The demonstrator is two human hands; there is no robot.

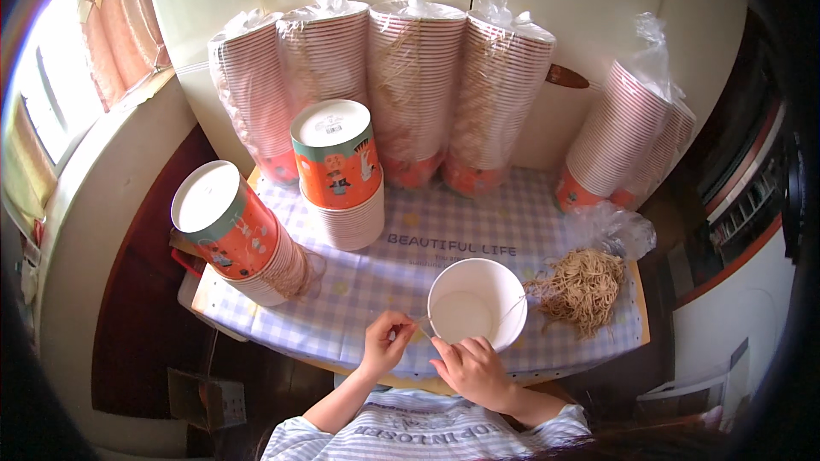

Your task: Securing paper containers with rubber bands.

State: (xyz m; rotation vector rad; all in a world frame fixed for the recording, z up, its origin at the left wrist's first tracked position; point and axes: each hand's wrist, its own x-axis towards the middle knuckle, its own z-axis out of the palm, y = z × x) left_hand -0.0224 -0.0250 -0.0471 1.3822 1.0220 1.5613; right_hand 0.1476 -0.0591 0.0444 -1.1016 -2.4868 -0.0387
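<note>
Tub (465, 318) stands upright, mouth up, near the table's (342, 324) front edge, between a person's hands and a tan string pile (589, 292). The left hand (389, 344) pinches a thin strand (424, 330), fingertips together; the right hand (474, 369) curls at the rim, its grip unclear.

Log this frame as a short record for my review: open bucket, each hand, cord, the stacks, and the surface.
Open bucket: white inside, mouth facing the camera
Left hand: fingertips pinching a thin strand beside the bucket's left rim
Right hand: at the bucket's near rim; exact grip unclear
Tan cord pile: right of the bucket
Front-left stacks: two, topped by upturned orange-and-green buckets
Back stacks: four, in clear plastic
Right-rear stacks: two, bagged
Surface: checked tablecloth
</note>
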